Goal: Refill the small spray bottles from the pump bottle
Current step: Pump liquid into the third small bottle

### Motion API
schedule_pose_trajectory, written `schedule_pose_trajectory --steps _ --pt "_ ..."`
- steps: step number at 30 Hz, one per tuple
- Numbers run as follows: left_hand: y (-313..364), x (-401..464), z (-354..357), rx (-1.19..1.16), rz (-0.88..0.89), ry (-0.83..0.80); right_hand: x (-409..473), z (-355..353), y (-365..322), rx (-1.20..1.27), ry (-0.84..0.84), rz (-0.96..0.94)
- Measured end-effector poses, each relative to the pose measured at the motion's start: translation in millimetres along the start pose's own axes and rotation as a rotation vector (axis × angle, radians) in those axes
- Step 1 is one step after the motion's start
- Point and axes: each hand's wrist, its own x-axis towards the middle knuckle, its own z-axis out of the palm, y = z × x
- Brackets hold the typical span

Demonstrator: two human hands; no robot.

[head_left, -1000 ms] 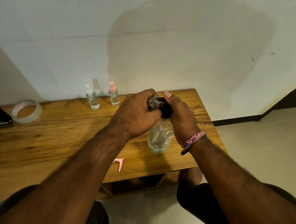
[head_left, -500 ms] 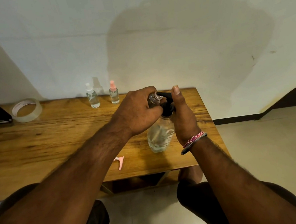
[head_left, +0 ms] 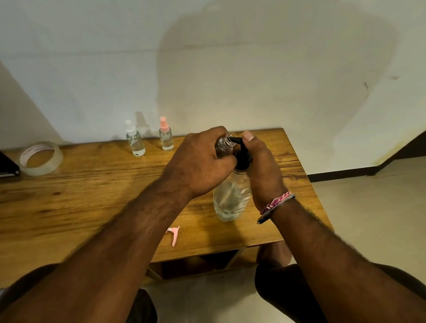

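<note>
Wall (head_left: 245, 48): pale, patchy, shadowed, behind wooden table (head_left: 49, 204).
Floor (head_left: 390, 219): light tiles, right of the table.

Bare forearms; a pink-and-white braided band (head_left: 275, 203) and dark bangle (head_left: 275, 209) circle the right wrist.

A plain room in a home, as far as I can tell from my feed.

I see a small wooden table with a visible grain (head_left: 50, 210) pushed against a bare, patchy off-white painted wall (head_left: 245, 48), glossy cream floor tiles (head_left: 377, 221) with a dark skirting strip (head_left: 343, 173), and a roll of clear tape (head_left: 40, 158) lying on the tabletop; nothing marks it as a lab or a shop.
</note>
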Motion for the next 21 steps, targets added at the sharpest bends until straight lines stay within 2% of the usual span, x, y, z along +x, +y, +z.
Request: schedule_pose_trajectory --steps 11,21 --pt "-3.4 -0.3 0.8 0.010 -0.008 -0.003 -0.1 -1.4 -1.9 -0.051 0.025 -0.029" --pt "-0.4 -0.3 -1.0 -0.025 -0.003 -0.005 -7.6 -1.0 -8.1 -0.059 -0.031 -0.043"
